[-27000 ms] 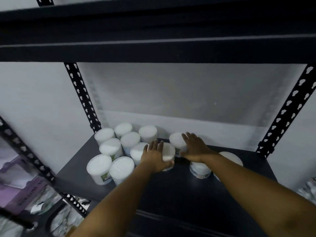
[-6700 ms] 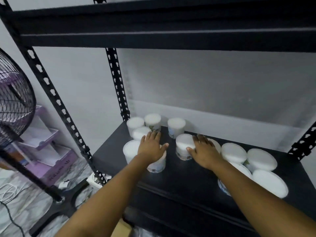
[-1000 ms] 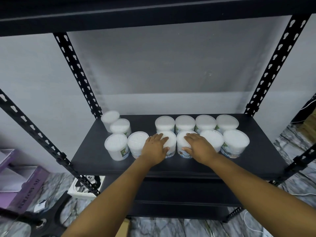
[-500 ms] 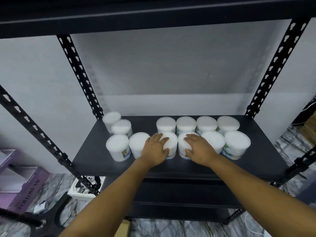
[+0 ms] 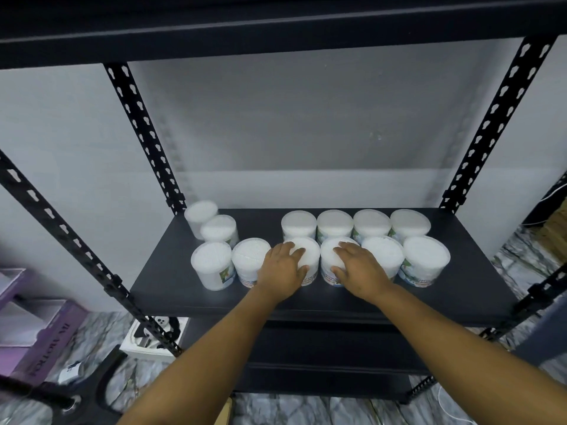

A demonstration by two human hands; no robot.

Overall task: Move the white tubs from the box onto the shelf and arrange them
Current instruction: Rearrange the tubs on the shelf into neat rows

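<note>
1. Tubs first: twelve white tubs [image 5: 382, 256] stand upright on the black shelf [image 5: 171, 289], none stacked.
2. Right-hand group is two rows of four, packed side by side: a back row [image 5: 334, 223] near the wall and a front row nearer you.
3. Your left hand [image 5: 283, 271] lies over the front-row tub at the left end of that block [image 5: 310, 256], fingers spread across the lid and thumb curled round its near side: you're grasping it.
4. Your right hand [image 5: 360, 269] covers the next front-row tub [image 5: 329, 259], fingers draped over the lid and thumb hooked at its front wall: grasping that one too.
5. Those two held tubs sit just beside each other, almost touching.
6. Left of your left hand, a tub [image 5: 250, 259] stands right against the held one, and another [image 5: 211, 265] stands beside it at the end of the front line.
7. Behind these, two more tubs [image 5: 219, 230] crowd the back left corner by the perforated post [image 5: 144, 136], apart from the back row.
8. Below and left, a purple carton [image 5: 40, 335] sits on the marbled floor [image 5: 92, 332].
</note>
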